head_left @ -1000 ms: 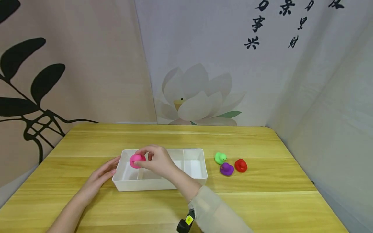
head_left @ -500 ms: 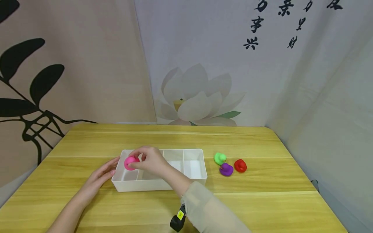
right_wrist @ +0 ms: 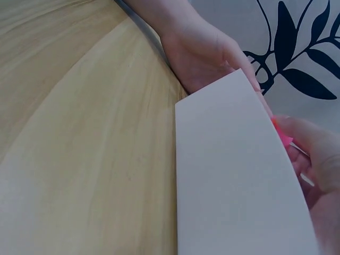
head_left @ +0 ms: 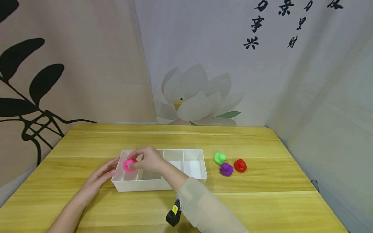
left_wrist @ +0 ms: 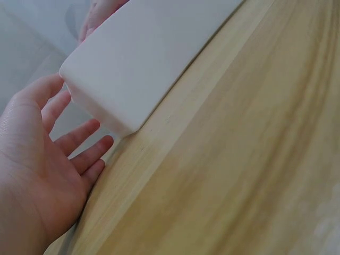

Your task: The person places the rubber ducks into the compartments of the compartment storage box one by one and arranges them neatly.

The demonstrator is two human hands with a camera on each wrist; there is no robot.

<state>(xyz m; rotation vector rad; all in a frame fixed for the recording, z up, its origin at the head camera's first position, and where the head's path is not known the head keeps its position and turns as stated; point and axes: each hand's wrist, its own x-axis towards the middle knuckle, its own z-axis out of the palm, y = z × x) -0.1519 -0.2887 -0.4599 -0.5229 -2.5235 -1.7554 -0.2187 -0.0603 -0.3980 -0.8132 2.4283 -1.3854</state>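
Note:
A white divided box [head_left: 141,185] stands on the wooden table. My right hand [head_left: 151,159] pinches a pink rubber duck [head_left: 127,165] between thumb and fingers, low over the leftmost compartment. In the right wrist view, the box wall hides much of the pink duck [right_wrist: 283,137], and the thumb lies against it. With fingers extended, my left hand [head_left: 102,173] rests beside the box's left end. The left wrist view has its fingertips [left_wrist: 59,85] right at the box's corner, the palm turned toward the wall.
Right of the box, a green duck [head_left: 220,158], a purple duck [head_left: 226,169] and a red duck [head_left: 240,165] sit close together on the table [head_left: 262,207]. Thin upright dividers [head_left: 183,161] split the box. A printed curtain [head_left: 209,48] hangs behind the table.
My right hand has moved left and slightly down with the pink duck, from near the first divider to over the leftmost compartment. The left hand stays at the box's end.

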